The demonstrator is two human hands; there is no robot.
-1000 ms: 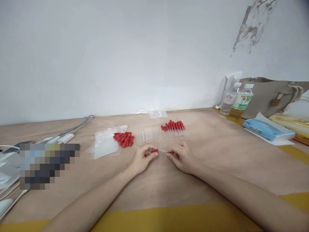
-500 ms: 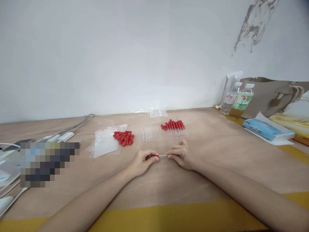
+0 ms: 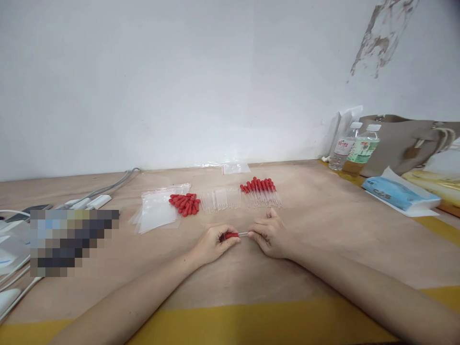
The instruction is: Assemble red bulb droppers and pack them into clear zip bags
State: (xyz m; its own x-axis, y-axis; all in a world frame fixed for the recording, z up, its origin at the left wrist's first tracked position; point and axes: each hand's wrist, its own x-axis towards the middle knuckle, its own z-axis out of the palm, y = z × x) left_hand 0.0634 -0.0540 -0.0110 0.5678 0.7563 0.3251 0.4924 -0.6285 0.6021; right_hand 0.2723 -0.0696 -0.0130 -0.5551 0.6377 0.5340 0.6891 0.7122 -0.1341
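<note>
Red bulb (image 3: 232,235) and thin clear tube (image 3: 243,234) meet between left hand (image 3: 215,243) and right hand (image 3: 269,237). Farther out, left of the left hand, lie filmy flat bags (image 3: 158,211), then a heap of smooth, teardrop-shaped red bulbs (image 3: 185,204). That hand curls closed round the bulb, hiding its rear; beyond it, transparent tubes (image 3: 220,200) blur together. The right hand pinches the tube, covering its tip; beyond, red-topped tubes (image 3: 264,184) overlap.
</note>
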